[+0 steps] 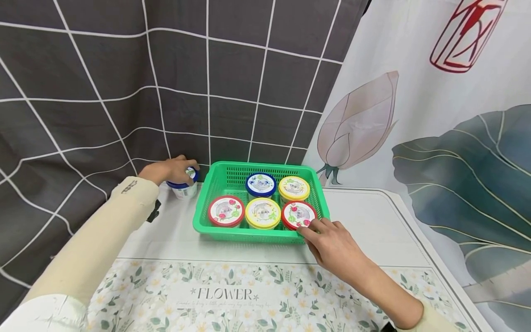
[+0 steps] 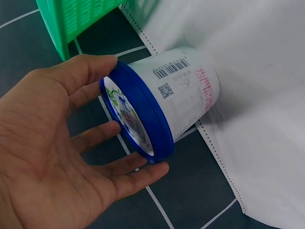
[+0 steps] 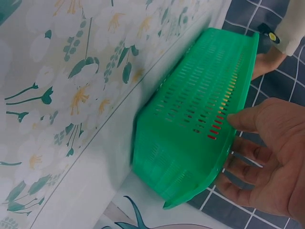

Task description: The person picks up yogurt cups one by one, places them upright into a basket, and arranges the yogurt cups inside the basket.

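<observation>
My left hand (image 1: 172, 169) holds a white tub (image 1: 185, 190) by its blue lid (image 2: 143, 107), to the left of the green basket (image 1: 249, 235). In the left wrist view, thumb and fingers spread around that lid; the tub's side shows a barcode. My right hand (image 1: 333, 240) is at the basket's near right rim, thumb outside and fingers over the edge, beside a red-lidded tub (image 1: 297, 215). Also in the basket are another red-lidded tub (image 1: 226, 211), two yellow-lidded tubs (image 1: 263, 213) and a blue-lidded tub (image 1: 260, 184). The right fingertips are partly hidden.
The basket stands on a white table (image 1: 361, 221), close to a dark grid-patterned cloth (image 1: 236, 69) behind it. A floral mat (image 1: 224, 297) printed "FLOWER" covers the table's near part. To the right hangs a pale curtain (image 1: 373, 37) with flower and leaf prints.
</observation>
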`<action>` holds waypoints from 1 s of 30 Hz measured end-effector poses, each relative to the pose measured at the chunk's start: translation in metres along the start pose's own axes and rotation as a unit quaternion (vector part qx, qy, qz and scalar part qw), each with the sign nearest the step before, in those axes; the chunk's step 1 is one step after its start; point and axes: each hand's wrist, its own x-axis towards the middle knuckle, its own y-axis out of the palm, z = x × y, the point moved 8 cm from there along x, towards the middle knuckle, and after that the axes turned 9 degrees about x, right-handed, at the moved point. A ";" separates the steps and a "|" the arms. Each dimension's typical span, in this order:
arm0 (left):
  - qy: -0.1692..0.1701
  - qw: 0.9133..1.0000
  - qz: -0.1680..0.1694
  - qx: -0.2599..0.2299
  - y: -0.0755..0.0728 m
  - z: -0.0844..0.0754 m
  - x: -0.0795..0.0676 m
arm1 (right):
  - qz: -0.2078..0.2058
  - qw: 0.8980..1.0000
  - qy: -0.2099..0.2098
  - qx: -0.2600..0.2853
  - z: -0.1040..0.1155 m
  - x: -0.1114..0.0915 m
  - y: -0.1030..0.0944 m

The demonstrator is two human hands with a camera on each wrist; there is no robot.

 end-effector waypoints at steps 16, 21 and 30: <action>-0.005 1.000 0.013 0.009 -0.004 0.001 0.001 | 0.005 1.000 0.006 0.000 0.000 -0.001 -0.001; -0.005 1.000 0.009 0.008 -0.006 -0.001 0.001 | 0.000 1.000 0.003 -0.004 0.000 -0.001 -0.001; 0.000 1.000 0.012 0.020 -0.005 -0.003 0.004 | -0.007 1.000 -0.005 -0.008 0.002 -0.001 -0.001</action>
